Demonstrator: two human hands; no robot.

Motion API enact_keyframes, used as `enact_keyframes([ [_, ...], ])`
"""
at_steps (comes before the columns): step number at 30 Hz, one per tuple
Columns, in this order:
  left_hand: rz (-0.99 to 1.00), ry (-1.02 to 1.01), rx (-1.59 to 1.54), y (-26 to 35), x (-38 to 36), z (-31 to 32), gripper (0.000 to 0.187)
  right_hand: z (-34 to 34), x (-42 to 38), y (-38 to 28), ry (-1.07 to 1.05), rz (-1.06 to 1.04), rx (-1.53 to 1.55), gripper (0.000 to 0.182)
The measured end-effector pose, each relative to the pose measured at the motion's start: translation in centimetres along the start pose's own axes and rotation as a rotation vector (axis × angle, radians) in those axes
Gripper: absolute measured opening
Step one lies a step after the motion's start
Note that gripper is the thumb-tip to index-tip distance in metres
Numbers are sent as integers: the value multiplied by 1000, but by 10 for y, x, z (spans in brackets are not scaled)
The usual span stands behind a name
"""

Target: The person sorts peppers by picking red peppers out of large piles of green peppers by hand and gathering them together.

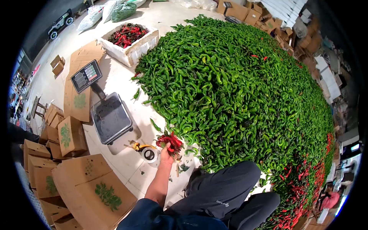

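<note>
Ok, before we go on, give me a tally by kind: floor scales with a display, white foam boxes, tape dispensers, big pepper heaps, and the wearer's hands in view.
Scale: 1
White foam box: 1
Tape dispenser: 1
Big pepper heap: 1
Left hand, holding red peppers: 1
Total: 5

Shows small pale lettering [222, 203] on the dark trousers [220, 184], below and right of the fingers [167, 147], and rows of tiny markings on the scale's display panel [86, 76], above and left; cannot be read for certain.
</note>
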State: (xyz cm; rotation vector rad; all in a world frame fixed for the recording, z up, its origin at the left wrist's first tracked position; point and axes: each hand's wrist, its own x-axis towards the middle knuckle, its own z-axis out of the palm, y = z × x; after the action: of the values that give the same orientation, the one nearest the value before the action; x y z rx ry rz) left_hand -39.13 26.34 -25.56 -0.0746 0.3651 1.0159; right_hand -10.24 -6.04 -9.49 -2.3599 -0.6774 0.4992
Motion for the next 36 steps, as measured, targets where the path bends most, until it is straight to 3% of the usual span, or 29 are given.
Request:
enact_keyframes([
  [2, 129, 71, 42, 15, 23, 23, 52, 20, 34, -48, -41, -97, 27, 35],
  [4, 174, 14, 16, 50, 72, 35, 46, 39, 67, -95, -70, -192, 55, 34],
  [6, 256, -104, -40, 101, 124, 101, 36, 54, 97, -141, -93, -277, 81, 34],
  [7, 330, -41, -38, 130, 145, 156, 28, 61, 110, -162, -106, -313, 92, 34],
  [8, 375, -175, -28, 175, 191, 186, 26, 68, 121, -182, -112, -343, 98, 34],
  [9, 332, -191, -25, 218, 221, 240, 28, 75, 132, -199, -119, -363, 103, 34],
  [10, 443, -225, 162, 250, 239, 289, 30, 81, 141, -213, -125, -378, 107, 34],
  [12, 517, -43, 423, 293, 243, 391, 45, 94, 155, -231, -136, -395, 113, 34],
  [13, 510, -66, 477, 317, 258, 411, 53, 100, 160, -238, -144, -396, 110, 34],
  [14, 657, -122, 771, 337, 281, 408, 57, 103, 164, -241, -146, -397, 110, 33],
  [15, 630, -64, 753, 334, 275, 411, 59, 105, 164, -242, -153, -396, 110, 33],
  [18, 499, 224, 652, 303, 281, 360, 55, 106, 161, -235, -166, -378, 115, 33],
  [20, 390, 74, 733, 266, 291, 252, 42, 99, 153, -220, -177, -357, 123, 33],
  [22, -17, -356, 545, 228, 317, 89, 22, 91, 142, -201, -179, -326, 133, 33],
  [23, -20, -15, 722, 170, 265, 72, 15, 86, 136, -189, -181, -307, 134, 33],
  [24, -25, 56, 939, 124, 220, 43, 12, 82, 131, -176, -182, -285, 138, 33],
  [25, -216, 52, 967, 86, 187, -10, 11, 78, 122, -163, -187, -259, 135, 33],
  [27, -381, 510, 823, 3, 96, -42, 9, 66, 105, -128, -195, -203, 121, 32],
  [28, -530, 342, 744, -22, 70, -113, 8, 61, 96, -113, -200, -172, 116, 32],
  [32, -513, 601, 791, -79, -35, -100, 4, 40, 64, -50, -201, -54, 92, 32],
  [36, -602, 479, 1066, -93, -70, -87, 11, 18, 31, 8, -194, 51, 89, 32],
])
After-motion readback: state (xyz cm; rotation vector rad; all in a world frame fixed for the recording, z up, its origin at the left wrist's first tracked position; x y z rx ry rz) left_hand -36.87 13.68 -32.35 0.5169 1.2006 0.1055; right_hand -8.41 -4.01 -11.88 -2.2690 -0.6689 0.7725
